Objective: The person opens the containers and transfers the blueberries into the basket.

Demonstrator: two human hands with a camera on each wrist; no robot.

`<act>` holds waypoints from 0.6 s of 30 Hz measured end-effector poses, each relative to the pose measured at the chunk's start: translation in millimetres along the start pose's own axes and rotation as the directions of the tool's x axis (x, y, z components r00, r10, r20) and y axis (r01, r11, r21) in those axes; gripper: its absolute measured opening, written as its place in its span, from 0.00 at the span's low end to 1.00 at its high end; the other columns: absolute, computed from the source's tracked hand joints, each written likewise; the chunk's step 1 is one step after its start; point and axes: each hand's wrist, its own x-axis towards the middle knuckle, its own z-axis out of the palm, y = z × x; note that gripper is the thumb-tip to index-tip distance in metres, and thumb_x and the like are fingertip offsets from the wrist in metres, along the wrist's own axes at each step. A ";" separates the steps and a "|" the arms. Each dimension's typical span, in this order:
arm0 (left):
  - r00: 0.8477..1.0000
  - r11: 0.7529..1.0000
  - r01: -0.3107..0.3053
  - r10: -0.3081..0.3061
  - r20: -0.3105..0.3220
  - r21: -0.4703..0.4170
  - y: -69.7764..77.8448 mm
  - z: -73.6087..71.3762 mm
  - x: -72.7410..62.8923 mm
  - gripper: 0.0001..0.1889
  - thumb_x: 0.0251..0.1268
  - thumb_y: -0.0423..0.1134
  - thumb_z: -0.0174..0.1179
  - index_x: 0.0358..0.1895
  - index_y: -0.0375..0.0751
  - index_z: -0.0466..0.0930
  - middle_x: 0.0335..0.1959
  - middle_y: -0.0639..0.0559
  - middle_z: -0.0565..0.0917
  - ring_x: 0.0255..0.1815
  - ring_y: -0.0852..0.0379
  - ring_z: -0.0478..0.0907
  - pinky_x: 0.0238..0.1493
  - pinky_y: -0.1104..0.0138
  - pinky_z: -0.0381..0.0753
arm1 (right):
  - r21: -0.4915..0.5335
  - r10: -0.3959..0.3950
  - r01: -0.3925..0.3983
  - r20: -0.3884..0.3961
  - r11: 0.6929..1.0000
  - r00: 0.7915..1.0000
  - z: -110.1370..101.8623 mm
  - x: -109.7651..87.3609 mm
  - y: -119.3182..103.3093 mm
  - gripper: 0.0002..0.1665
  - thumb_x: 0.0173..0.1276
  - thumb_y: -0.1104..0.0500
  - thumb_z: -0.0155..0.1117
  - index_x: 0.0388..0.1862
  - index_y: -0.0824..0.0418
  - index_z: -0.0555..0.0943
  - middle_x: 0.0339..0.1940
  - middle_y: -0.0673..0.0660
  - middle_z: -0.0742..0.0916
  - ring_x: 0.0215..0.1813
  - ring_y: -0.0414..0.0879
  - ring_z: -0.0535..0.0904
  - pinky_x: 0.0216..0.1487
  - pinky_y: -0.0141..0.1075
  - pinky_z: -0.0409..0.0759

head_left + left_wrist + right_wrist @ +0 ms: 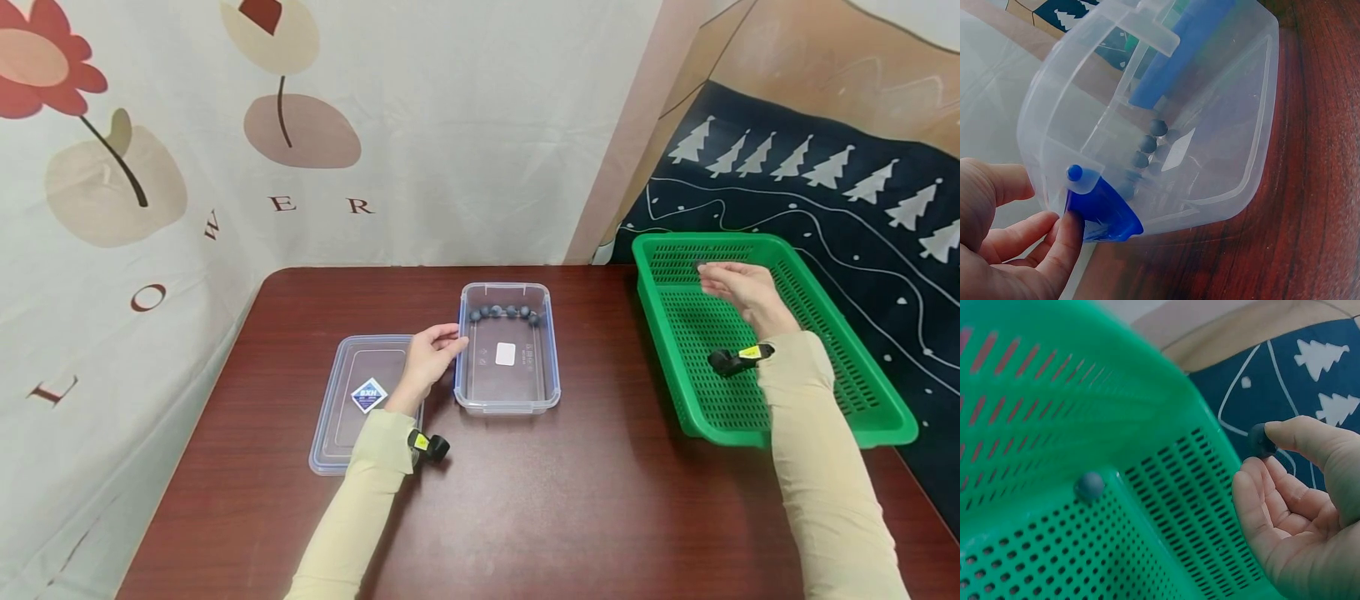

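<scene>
A clear plastic container [507, 387] with blue latches stands on the table, several blueberries [497, 311] lined up near its far end. My left hand [429, 360] holds its left side, with fingertips at a blue latch [1102, 209] in the left wrist view. Over the far part of the green basket [678, 400], my right hand [742, 292] pinches a blueberry [1261, 440] between thumb and fingertips. Another blueberry [1089, 487] lies on the basket's floor near a corner, seen in the right wrist view.
A clear lid [341, 417] with a blue-and-white sticker lies left of the container, partly under my left hand. Behind the brown table [570, 517] hangs a white flower-print cloth [465, 150]. A dark blue cloth [847, 217] with tree prints is beyond the basket.
</scene>
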 end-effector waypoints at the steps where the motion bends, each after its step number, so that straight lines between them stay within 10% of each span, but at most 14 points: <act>1: 1.000 1.000 0.001 -0.001 0.000 0.000 0.1 0.0 0.0 0.18 0.58 0.31 0.64 0.51 0.29 0.78 0.45 0.36 0.81 0.40 0.54 0.79 0.35 0.74 0.77 | -0.018 0.004 -0.004 -0.007 1.000 1.000 -1.0 1.5 1.7 0.08 0.62 0.60 0.66 0.24 0.49 0.83 0.26 0.43 0.85 0.31 0.35 0.82 0.42 0.28 0.79; 18: 1.000 1.000 0.005 -0.005 -0.001 -0.013 -0.4 0.6 0.6 0.17 0.58 0.31 0.64 0.51 0.29 0.78 0.45 0.36 0.81 0.37 0.59 0.79 0.33 0.75 0.76 | -0.195 0.020 -0.025 -0.029 0.981 0.999 -9.1 13.1 21.6 0.08 0.64 0.57 0.64 0.25 0.44 0.80 0.27 0.40 0.85 0.33 0.33 0.82 0.45 0.30 0.79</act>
